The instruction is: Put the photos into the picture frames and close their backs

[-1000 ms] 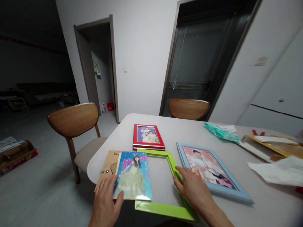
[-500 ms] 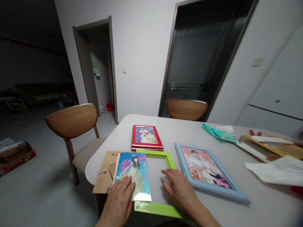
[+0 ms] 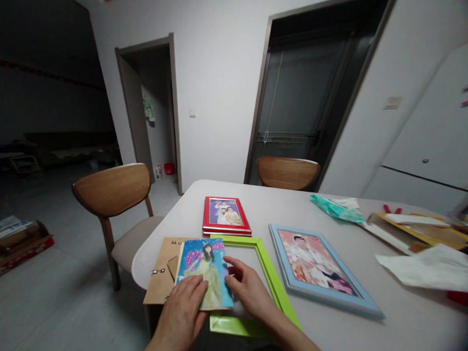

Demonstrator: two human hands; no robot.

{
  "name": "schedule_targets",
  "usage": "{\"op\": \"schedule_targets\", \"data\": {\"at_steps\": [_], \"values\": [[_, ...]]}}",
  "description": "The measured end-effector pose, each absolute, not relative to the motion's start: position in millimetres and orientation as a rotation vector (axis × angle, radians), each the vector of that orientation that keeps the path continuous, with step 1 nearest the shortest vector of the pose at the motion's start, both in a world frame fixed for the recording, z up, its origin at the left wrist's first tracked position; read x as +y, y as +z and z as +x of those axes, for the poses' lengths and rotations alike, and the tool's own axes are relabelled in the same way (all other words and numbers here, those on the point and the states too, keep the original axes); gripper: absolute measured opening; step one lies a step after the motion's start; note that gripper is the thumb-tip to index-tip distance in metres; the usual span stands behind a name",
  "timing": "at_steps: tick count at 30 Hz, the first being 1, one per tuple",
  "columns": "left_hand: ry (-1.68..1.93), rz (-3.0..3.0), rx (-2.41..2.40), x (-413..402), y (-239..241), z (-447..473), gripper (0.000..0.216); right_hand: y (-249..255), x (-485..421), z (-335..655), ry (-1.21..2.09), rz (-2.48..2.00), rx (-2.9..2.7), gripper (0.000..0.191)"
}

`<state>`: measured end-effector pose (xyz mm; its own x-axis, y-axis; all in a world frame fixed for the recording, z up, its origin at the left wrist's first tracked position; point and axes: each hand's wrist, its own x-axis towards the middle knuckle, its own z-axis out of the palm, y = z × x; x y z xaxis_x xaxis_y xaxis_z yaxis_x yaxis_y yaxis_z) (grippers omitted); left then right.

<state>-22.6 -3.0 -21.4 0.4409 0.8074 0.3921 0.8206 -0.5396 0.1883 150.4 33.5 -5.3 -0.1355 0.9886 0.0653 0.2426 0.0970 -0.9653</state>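
A colourful photo print point(image 3: 203, 269) of a figure in a green dress lies over the left side of an empty green picture frame point(image 3: 271, 276) near the table's front edge. My left hand point(image 3: 181, 312) lies flat on the print's lower part, fingers stretched out. My right hand point(image 3: 247, 291) rests inside the green frame with its fingertips touching the print's right edge. A brown frame backing board point(image 3: 161, 275) with metal clips sits under the print's left side.
A red-framed photo point(image 3: 225, 215) lies behind the green frame, a larger blue-framed photo point(image 3: 319, 265) to its right. Papers point(image 3: 426, 264), a teal bag point(image 3: 334, 207) and a yellow folder point(image 3: 416, 228) cover the table's right end. Wooden chairs point(image 3: 114, 192) stand left and behind.
My right hand slid left from the green frame's right side to the print's edge. My left hand moved up onto the print.
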Motion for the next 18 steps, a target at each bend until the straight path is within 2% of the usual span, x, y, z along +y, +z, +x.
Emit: {"op": "schedule_targets", "data": {"at_steps": [5, 9, 14, 18], "values": [[-0.915, -2.547, -1.453, 1.7, -20.3, -18.8, 0.052, 10.2, 28.6, 134.8, 1.223, -1.025, -1.268, 0.038], [-1.330, -2.436, -1.473, 7.9, -4.9, -26.1, 0.044, 19.2, 25.1, 132.7, 1.282, -0.911, -1.131, 0.043], [-2.101, -2.142, -1.871, 4.7, 22.5, -18.5, 0.029, 9.3, 24.2, 138.0, 1.455, -1.048, -0.915, 0.042], [-2.970, -1.874, -2.058, -0.3, 23.0, 13.3, 0.037, 4.8, 24.6, 143.1, 1.548, -0.949, -0.799, 0.041]]}}
